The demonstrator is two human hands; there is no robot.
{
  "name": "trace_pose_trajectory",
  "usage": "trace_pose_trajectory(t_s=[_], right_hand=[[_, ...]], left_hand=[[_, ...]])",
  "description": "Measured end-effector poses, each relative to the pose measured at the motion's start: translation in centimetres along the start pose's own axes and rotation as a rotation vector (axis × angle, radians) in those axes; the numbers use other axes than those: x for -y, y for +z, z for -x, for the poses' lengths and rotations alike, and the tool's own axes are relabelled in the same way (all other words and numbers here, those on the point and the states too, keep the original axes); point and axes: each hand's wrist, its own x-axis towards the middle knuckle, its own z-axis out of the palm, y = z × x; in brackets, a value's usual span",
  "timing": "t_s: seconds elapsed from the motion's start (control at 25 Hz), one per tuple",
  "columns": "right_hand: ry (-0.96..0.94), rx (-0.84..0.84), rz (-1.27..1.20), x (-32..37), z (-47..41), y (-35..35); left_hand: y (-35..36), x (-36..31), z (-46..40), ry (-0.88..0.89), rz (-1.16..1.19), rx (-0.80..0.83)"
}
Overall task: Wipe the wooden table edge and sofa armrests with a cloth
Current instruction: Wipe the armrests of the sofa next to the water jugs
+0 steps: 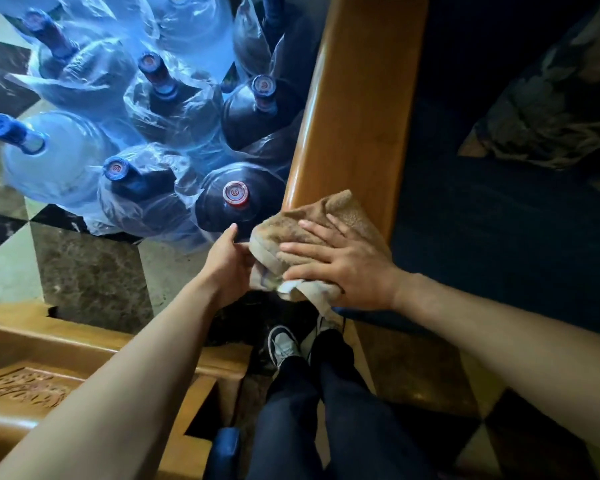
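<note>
The bottle caps (235,193) have red writing, too blurry to read. The right hand (343,261) presses flat on the brown cloth (312,220) on the wooden armrest (354,116). The left hand (227,261) seems to pinch the cloth's edge.

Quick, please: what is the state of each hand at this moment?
Left hand: grips the hanging edge of the brown cloth.
Right hand: open, fingers straight, pressing the cloth flat on the wooden armrest.

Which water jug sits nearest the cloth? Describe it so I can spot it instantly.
Start at the wooden armrest running up the frame, and find the brown cloth on it. Just left stands a dark jug; unlike its blue-capped neighbours, its cap is red and white.
</note>
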Motion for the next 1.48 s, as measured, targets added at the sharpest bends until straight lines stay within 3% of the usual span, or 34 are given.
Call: trace_pose_trajectory(t_s=[0.04, 0.12, 0.2, 0.28, 0.36, 0.48, 0.56, 0.64, 0.72, 0.76, 0.84, 0.92, 1.04, 1.16, 1.2, 1.28, 1.48], right_hand=[[-0.062, 0.015, 0.007, -1.0, 2.6, -0.1], [0.012, 0.031, -0.054, -2.0, 7.4, -0.2], [0.282, -0.061, -0.226, -0.8, 9.7, 0.3], [0.624, -0.297, -0.398, 1.9, 8.5, 1.5], [0.973, -0.492, -0.414, 4.2, 4.6, 2.1], [1.244, -0.388, -0.159, 5.6, -2.2, 2.0], [1.097, -0.302, -0.07, 7.0, -3.4, 2.5], [0.719, -0.252, 0.041, 8.5, -1.0, 3.6], [0.357, -0.144, 0.193, 8.9, 3.2, 4.7], [0.266, -0.117, 0.237, 8.1, 5.5, 5.1], [0.269, -0.156, 0.203, 5.7, 9.2, 5.3], [0.402, -0.213, -0.042, 3.6, 11.3, 5.3], [0.641, -0.417, -0.52, 2.4, 9.4, 5.0], [0.901, -0.597, -0.568, 1.5, 4.3, 3.5], [0.957, -0.573, -0.501, 1.3, 3.2, 2.8], [0.966, -0.36, -0.293, 1.5, 1.8, 2.0], [0.492, 0.104, 0.081, 6.7, -7.5, 0.6]], left_hand=[[0.4, -0.4, -0.1, 0.001, -0.034, 0.02], [2.1, -1.2, -0.2, 0.013, -0.189, -0.001], [4.1, -1.3, -0.2, 0.056, -0.349, -0.037], [5.1, -1.3, -0.4, 0.094, -0.427, -0.043], [5.0, -1.7, -0.3, 0.012, -0.398, 0.036], [3.9, -2.6, 0.0, -0.089, -0.321, 0.12], [3.8, -3.0, 0.3, -0.102, -0.308, 0.132], [4.5, -3.5, 0.5, -0.095, -0.273, 0.147], [5.3, -3.4, 0.0, -0.02, -0.244, 0.023], [6.0, -3.0, -0.2, 0.041, -0.285, -0.035], [7.1, -2.2, -0.6, 0.168, -0.42, -0.111], [6.9, -1.5, -0.9, 0.203, -0.476, -0.147], [5.6, -1.7, -0.4, 0.055, -0.331, -0.011], [4.5, -2.3, -0.4, -0.011, -0.257, 0.046], [4.2, -2.4, -0.5, -0.02, -0.237, 0.033], [3.7, -2.6, -0.3, -0.023, -0.202, 0.009], [0.9, -2.7, 0.2, -0.002, -0.099, -0.031]])
